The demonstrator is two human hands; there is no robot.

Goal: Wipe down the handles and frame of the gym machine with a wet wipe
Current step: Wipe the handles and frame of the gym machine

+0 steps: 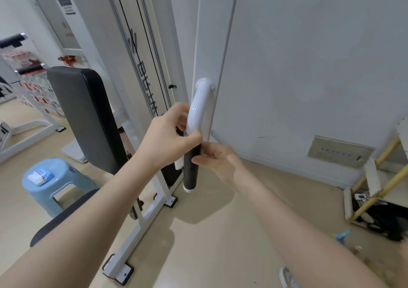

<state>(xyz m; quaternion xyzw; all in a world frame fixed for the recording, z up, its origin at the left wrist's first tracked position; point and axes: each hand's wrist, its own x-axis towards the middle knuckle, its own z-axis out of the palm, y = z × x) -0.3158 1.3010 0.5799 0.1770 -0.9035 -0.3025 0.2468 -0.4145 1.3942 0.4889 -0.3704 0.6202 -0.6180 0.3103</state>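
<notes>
The white gym machine has a tall white frame post (pixel 212 33). A curved white handle tube (pixel 198 102) comes off it and ends in a black foam grip (pixel 191 173) that points down. My left hand (pixel 167 137) is closed around the handle where the white tube meets the black grip. My right hand (pixel 218 159) pinches the black grip from the right, just below the left hand. A small white piece (pixel 178 163) shows under my left hand; I cannot tell whether it is the wet wipe. A pack of wipes (pixel 39 175) lies on a blue stool (pixel 64 177) at the left.
The machine's black back pad (pixel 88 115) and seat stand left of the handle, and its white base foot (pixel 119 268) lies on the beige floor. A wall is behind. A low wooden rack (pixel 375 190) and a blue bottle (pixel 342 235) are at the right.
</notes>
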